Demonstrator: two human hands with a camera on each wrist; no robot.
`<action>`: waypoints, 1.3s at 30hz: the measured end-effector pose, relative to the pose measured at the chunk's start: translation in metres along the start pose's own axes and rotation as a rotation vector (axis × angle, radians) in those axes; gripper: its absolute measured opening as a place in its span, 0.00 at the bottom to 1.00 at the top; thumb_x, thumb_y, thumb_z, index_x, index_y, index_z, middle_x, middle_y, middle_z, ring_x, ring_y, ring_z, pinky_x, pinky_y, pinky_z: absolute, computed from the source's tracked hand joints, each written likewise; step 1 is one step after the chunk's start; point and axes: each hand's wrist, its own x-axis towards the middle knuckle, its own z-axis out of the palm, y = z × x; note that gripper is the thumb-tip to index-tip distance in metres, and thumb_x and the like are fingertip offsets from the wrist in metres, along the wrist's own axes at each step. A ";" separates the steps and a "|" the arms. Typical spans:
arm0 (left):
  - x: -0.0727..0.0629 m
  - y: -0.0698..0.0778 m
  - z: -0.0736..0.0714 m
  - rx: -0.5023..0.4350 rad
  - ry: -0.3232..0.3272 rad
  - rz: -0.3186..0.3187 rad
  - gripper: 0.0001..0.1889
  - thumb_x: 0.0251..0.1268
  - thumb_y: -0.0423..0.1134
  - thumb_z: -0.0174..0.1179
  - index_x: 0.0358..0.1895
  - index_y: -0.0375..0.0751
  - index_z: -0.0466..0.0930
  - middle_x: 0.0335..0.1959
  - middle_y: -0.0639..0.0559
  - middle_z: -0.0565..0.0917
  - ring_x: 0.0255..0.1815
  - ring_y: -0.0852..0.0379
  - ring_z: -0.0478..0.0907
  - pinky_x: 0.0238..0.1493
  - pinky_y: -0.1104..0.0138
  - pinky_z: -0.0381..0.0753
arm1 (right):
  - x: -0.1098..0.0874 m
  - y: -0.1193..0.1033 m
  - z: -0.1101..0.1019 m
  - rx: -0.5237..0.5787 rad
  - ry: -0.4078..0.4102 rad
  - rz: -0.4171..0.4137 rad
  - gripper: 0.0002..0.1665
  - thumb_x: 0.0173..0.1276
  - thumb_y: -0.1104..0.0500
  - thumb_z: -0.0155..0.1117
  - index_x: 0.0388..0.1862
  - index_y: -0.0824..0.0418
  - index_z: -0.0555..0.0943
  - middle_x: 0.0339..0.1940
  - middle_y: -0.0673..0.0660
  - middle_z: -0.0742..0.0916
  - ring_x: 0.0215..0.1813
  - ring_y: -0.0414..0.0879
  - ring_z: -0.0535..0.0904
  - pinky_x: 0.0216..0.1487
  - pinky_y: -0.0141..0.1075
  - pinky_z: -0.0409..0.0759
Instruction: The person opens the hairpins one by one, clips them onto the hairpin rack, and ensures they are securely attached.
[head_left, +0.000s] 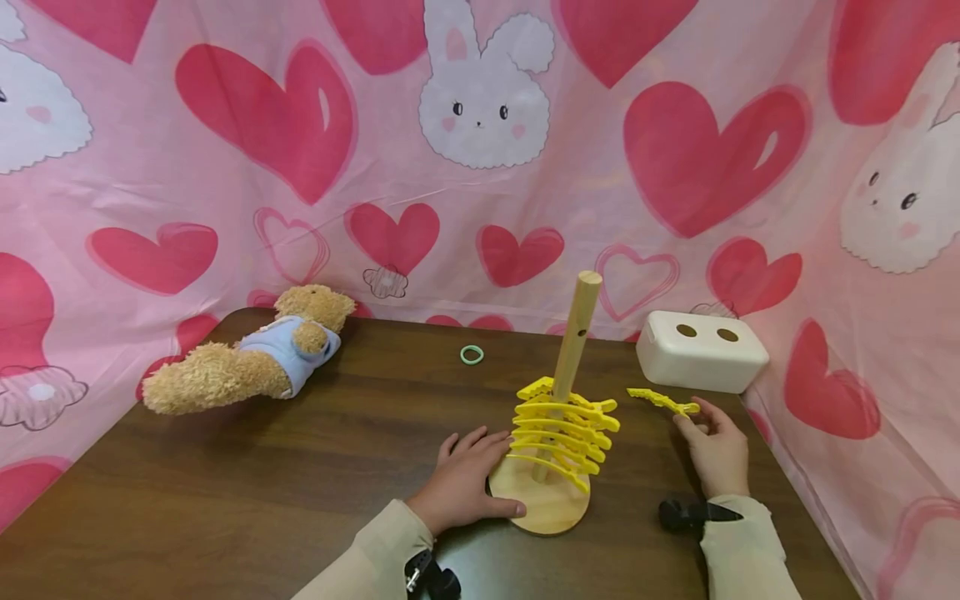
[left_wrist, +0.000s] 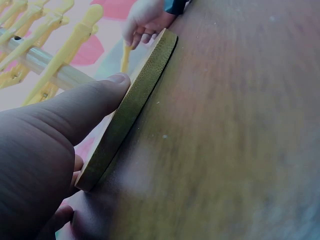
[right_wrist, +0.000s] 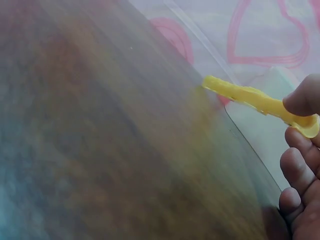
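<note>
A wooden stand, with a round base [head_left: 551, 512] and an upright post [head_left: 577, 333], stands on the brown table. Several yellow alligator hair clips [head_left: 562, 429] sit one above another around the post's lower half. My left hand [head_left: 468, 483] holds the base at its left edge, thumb on top and fingers spread along the side; the left wrist view shows the thumb [left_wrist: 100, 100] on the rim. To the right of the stand, my right hand [head_left: 716, 446] pinches another yellow hair clip [right_wrist: 245, 97] by its handle end, with its long jaws pointing left. This clip is apart from the post.
A white box [head_left: 697, 362] with two round holes stands at the back right. A small green ring [head_left: 472, 355] lies behind the stand. At the left, a teddy bear [head_left: 262, 350] in a blue top lies on its side. Pink heart-patterned cloth hangs round the table [head_left: 262, 500].
</note>
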 end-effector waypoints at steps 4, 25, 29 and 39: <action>0.001 -0.001 0.001 0.004 0.000 -0.004 0.50 0.52 0.74 0.65 0.76 0.51 0.65 0.77 0.55 0.64 0.79 0.46 0.52 0.72 0.37 0.44 | -0.001 -0.001 0.000 0.011 0.009 0.005 0.32 0.68 0.50 0.70 0.67 0.63 0.78 0.40 0.52 0.82 0.36 0.37 0.72 0.33 0.25 0.70; -0.001 0.000 0.000 -0.005 -0.005 -0.012 0.51 0.52 0.73 0.65 0.76 0.50 0.65 0.77 0.55 0.65 0.79 0.46 0.53 0.72 0.37 0.44 | 0.000 -0.004 0.000 0.032 -0.240 -0.042 0.27 0.66 0.58 0.73 0.54 0.66 0.68 0.49 0.63 0.88 0.36 0.26 0.80 0.37 0.22 0.76; -0.001 0.000 0.000 -0.003 0.000 -0.007 0.50 0.52 0.73 0.66 0.76 0.49 0.66 0.76 0.54 0.66 0.79 0.45 0.53 0.71 0.37 0.45 | 0.001 -0.004 0.000 0.007 -0.264 -0.048 0.28 0.69 0.54 0.70 0.58 0.66 0.71 0.49 0.60 0.89 0.40 0.23 0.78 0.43 0.23 0.74; 0.000 0.000 0.000 -0.006 0.006 0.000 0.50 0.52 0.73 0.65 0.76 0.49 0.66 0.76 0.54 0.65 0.79 0.45 0.53 0.71 0.37 0.45 | -0.001 -0.005 0.001 -0.095 -0.248 -0.014 0.33 0.66 0.44 0.71 0.61 0.64 0.78 0.49 0.62 0.87 0.44 0.47 0.75 0.43 0.37 0.71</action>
